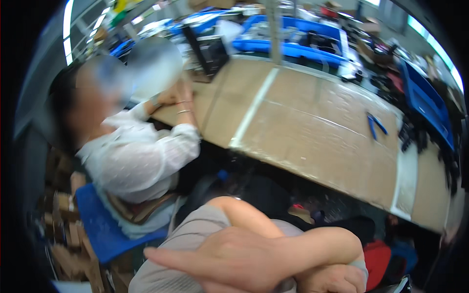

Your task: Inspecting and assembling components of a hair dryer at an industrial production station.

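Note:
My arms are crossed in front of me at the lower edge. My right hand [232,259] reaches over to the left, with one digit stretched out and nothing visible in its grasp; its lower fingers run out of the picture. Tucked below my right elbow, my left hand [332,280] has its fingers curled, with part of it hidden by the forearm above. Neither hand touches the workbench [312,129], a long surface covered in cardboard and clear film. Blue-handled pliers [376,127] lie at its right end, out of reach of both hands.
A person in a white blouse [141,161] sits at the left on a blue chair [100,229], hands at the bench. Blue trays [293,49] with dark parts stand along the back; another blue tray [425,100] is at the right. Cardboard boxes [66,207] lie stacked at the left.

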`<state>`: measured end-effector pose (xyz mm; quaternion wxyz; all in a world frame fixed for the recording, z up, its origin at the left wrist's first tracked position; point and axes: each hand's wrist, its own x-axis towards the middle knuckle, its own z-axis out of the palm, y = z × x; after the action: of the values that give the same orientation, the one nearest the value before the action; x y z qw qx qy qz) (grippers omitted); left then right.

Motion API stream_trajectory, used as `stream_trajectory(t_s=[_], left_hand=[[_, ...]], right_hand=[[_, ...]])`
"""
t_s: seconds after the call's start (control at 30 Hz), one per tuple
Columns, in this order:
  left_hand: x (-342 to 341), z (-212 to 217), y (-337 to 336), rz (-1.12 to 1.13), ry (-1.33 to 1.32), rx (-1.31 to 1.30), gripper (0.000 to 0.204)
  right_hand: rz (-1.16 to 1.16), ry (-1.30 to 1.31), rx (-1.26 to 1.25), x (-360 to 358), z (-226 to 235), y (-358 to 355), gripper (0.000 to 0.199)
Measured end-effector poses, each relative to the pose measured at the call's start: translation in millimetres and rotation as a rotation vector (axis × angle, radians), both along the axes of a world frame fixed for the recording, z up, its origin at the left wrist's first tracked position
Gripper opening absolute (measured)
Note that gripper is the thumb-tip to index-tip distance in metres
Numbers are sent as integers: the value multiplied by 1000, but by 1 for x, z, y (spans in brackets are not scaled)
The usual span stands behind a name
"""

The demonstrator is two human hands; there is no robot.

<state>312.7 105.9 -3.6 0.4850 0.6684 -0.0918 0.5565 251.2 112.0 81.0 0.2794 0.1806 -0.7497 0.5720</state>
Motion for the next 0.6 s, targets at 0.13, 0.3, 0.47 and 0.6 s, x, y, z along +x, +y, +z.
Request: stream_trajectory(t_s=[0.13,0.3,0.47,0.6], left_hand=[[27,2,-15,-152,-18,31,25],[23,-20,-17,-383,181,3,48],[23,-20,-11,-425,264,61,41],[30,-28,-12,-448,308,97,42]], right_hand=[[16,-151,-16,0,-22,-14,33],[9,-342,-56,7,-48,2,20],[-32,-404,23,16,-69,11,18],[-47,-444,136,24,-76,16,18]])
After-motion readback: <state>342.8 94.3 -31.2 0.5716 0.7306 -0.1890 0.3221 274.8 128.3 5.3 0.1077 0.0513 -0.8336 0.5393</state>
